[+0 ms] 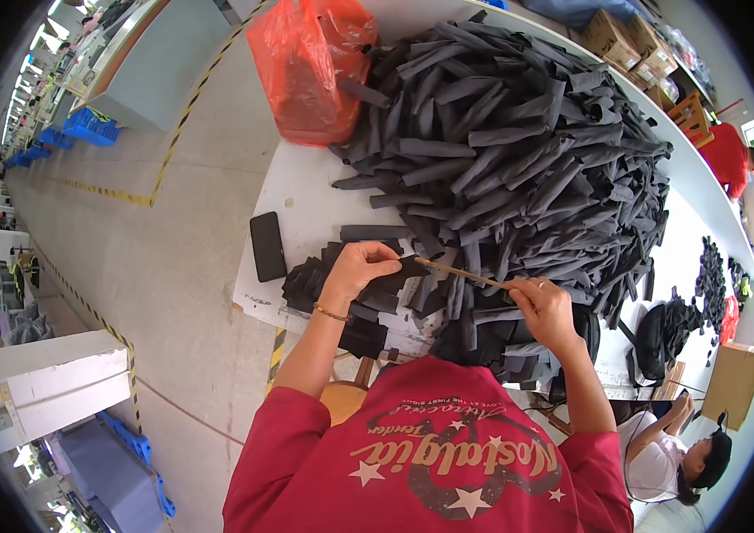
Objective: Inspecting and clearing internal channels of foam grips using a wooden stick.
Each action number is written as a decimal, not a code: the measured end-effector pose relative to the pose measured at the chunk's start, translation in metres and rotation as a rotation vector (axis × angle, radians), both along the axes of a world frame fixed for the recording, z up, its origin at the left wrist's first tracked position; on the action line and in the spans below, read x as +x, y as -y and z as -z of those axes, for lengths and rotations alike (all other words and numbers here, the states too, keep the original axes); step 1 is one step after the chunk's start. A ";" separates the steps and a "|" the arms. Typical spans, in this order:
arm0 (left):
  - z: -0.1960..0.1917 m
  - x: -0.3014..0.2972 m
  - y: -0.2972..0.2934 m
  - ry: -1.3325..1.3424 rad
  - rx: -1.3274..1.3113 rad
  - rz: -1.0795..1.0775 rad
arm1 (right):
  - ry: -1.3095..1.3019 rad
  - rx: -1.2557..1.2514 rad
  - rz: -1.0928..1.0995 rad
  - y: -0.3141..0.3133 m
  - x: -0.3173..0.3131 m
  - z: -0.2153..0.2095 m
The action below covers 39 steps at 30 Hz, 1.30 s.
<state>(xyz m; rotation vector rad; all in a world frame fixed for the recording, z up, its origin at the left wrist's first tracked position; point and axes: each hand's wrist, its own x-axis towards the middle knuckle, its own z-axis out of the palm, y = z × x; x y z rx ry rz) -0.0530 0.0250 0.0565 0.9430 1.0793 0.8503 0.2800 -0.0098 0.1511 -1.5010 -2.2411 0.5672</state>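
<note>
Two hands in view from my head cam, both on one thin wooden stick (461, 274) held roughly level over the near edge of the white surface (306, 200)

Left hand (361, 266): grip pressed together, fingers curled around a dark grey fabric sleeve (405, 266) at the stick's left end. Stick tip runs into that piece; can't tell how far in. Thin bracelet (333, 313) on the wrist

Right hand (544, 306): grip pinching the stick's right end between thumb and fingertips

Stick sits between the two hands, above a low scatter of flat dark pieces (368, 302) just beside the edge of the surface

Behind it, a big heap of rolled dark grey fabric tubes (519, 133) covers most of the surface. Orange plastic bag (310, 67) touches the heap's far left side. Black phone (268, 246) lies flat near the left edge, just beside the flat pieces, apart from both hands

I'm seeing red sleeves and a red shirt at the bottom of frame. Another person (674, 453) sits low at the lower right, well apart from the stick. Cardboard boxes (630, 40) at the far end, grey concrete floor (164, 266) with yellow-black tape lines on the left
</note>
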 end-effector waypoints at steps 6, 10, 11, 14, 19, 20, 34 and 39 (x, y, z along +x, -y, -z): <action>0.000 0.000 -0.003 0.001 0.005 0.007 | 0.104 0.039 -0.019 0.002 0.003 0.002; -0.004 0.010 -0.005 -0.197 0.124 0.135 | 0.155 0.035 -0.111 0.003 -0.004 0.014; -0.014 0.020 -0.005 -0.261 0.162 0.219 | 0.155 0.032 -0.114 0.004 -0.013 0.019; -0.029 0.058 0.000 -0.483 0.431 0.437 | -0.012 -0.030 -0.162 0.006 -0.054 0.048; -0.076 0.063 0.022 -0.428 0.871 -0.777 | -0.385 -0.457 0.133 0.013 -0.066 0.069; -0.060 0.052 0.026 -0.079 0.613 -0.698 | -0.458 -0.418 0.124 0.017 -0.065 0.079; -0.016 0.097 0.041 0.832 -0.160 -0.932 | -0.414 -0.226 0.189 0.062 -0.117 0.090; -0.028 0.101 0.037 0.702 -0.160 -0.910 | -0.353 -0.143 0.139 0.073 -0.102 0.100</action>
